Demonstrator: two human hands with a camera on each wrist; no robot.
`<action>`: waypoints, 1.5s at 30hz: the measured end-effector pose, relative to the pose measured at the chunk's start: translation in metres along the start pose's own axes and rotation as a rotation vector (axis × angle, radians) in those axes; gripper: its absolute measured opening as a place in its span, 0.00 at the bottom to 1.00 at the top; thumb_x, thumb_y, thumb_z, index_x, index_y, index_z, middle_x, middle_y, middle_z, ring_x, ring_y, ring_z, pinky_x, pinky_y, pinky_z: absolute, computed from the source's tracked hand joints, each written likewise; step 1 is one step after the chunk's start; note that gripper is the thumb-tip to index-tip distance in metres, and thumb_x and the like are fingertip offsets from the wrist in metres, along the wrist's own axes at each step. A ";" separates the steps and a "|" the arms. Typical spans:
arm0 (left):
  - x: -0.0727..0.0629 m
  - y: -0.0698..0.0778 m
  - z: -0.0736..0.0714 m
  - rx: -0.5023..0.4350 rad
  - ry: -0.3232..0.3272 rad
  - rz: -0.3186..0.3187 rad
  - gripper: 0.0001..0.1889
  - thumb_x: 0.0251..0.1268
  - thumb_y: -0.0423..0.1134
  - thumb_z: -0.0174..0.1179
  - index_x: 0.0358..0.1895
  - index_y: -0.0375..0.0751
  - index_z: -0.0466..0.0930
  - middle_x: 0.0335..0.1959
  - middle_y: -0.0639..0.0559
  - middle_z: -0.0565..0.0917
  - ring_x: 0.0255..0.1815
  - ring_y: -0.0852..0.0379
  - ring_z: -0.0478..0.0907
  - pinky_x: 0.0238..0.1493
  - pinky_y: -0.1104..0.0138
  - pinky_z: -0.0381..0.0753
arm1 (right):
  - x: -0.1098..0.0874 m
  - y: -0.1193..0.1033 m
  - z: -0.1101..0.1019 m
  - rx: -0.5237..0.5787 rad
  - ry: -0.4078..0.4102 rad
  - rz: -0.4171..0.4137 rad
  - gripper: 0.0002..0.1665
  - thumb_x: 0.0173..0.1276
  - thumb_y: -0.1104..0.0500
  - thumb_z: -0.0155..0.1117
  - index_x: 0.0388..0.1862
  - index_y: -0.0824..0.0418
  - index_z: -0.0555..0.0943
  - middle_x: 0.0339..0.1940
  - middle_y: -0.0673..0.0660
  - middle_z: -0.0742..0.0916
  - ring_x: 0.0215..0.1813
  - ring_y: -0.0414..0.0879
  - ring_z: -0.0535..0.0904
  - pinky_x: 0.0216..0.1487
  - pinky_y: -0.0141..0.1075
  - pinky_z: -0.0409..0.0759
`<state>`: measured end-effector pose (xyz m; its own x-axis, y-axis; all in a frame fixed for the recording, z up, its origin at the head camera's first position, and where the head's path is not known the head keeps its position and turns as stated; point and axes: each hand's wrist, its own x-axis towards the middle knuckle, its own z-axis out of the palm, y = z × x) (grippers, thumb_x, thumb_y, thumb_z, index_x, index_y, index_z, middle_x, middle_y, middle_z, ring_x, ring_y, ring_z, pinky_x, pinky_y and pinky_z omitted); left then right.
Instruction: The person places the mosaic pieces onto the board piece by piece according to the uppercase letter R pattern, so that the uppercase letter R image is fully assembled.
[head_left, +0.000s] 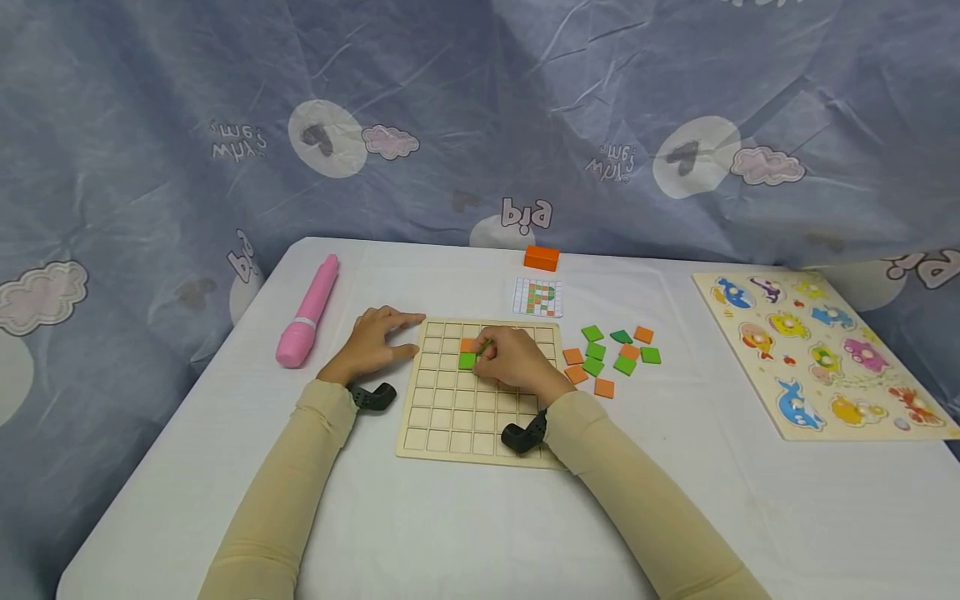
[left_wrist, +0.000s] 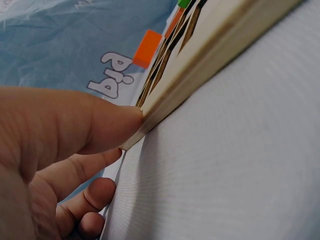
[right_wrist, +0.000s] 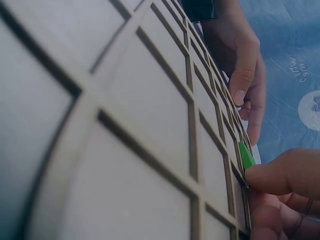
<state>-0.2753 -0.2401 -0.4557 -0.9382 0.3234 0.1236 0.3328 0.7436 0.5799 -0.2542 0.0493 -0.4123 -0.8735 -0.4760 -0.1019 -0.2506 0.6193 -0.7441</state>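
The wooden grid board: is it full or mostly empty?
Mostly empty: the head view shows bare squares across the board, with an orange tile and a green tile on it; the right hand hides some.

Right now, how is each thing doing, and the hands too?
Grid board: flat, partly filled
Left hand: touching the grid board's edge
Right hand: pinching a green piece
Loose tiles: scattered
Pattern card: face up
Orange block: behind the card
Pink wand: lying down
Animal puzzle: flat, pictures up
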 end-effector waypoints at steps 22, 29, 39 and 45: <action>0.001 -0.001 0.001 -0.007 0.004 0.005 0.31 0.66 0.44 0.70 0.73 0.43 0.82 0.57 0.40 0.82 0.60 0.39 0.71 0.67 0.42 0.63 | -0.009 0.006 -0.011 0.154 -0.061 -0.024 0.11 0.75 0.63 0.71 0.53 0.65 0.85 0.30 0.54 0.86 0.24 0.43 0.80 0.32 0.36 0.83; 0.001 -0.003 0.002 -0.002 0.005 0.012 0.31 0.67 0.45 0.70 0.73 0.43 0.82 0.57 0.40 0.82 0.58 0.40 0.71 0.66 0.43 0.63 | -0.021 0.022 -0.025 0.341 -0.118 -0.094 0.15 0.78 0.63 0.68 0.58 0.69 0.84 0.32 0.61 0.86 0.24 0.44 0.75 0.29 0.35 0.77; -0.001 0.001 0.000 -0.001 -0.005 -0.007 0.31 0.68 0.44 0.69 0.74 0.43 0.81 0.58 0.39 0.82 0.60 0.38 0.71 0.68 0.42 0.62 | -0.053 0.049 -0.053 0.385 -0.072 -0.129 0.16 0.79 0.65 0.66 0.60 0.73 0.81 0.31 0.66 0.86 0.22 0.44 0.71 0.27 0.34 0.71; -0.002 0.004 0.001 -0.010 -0.008 -0.020 0.31 0.67 0.44 0.69 0.74 0.43 0.80 0.58 0.39 0.81 0.61 0.37 0.70 0.68 0.42 0.62 | -0.077 0.073 -0.071 0.352 -0.030 -0.141 0.17 0.78 0.67 0.65 0.60 0.75 0.80 0.30 0.65 0.85 0.23 0.42 0.71 0.26 0.33 0.69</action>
<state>-0.2725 -0.2374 -0.4540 -0.9438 0.3132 0.1053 0.3128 0.7442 0.5902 -0.2354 0.1758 -0.4121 -0.8267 -0.5627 0.0018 -0.2040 0.2969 -0.9329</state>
